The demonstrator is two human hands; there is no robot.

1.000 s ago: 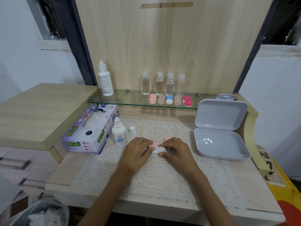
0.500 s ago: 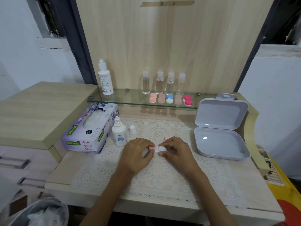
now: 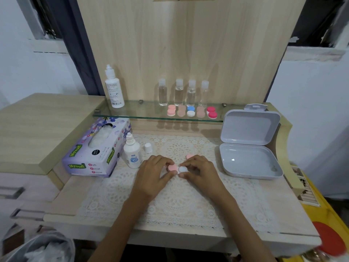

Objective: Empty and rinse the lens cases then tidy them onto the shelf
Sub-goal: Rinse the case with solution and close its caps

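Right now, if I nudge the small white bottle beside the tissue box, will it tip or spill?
It probably tips easily: the small white bottle stands upright, tall for its base. It may leak, since what looks like its cap sits apart beside it. Likely light, being small plastic.

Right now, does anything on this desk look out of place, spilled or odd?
Nothing spilled or damaged. The small bottle on the lace mat stands uncapped, its white cap apart beside it; a loose pink lid lies just behind the right hand.
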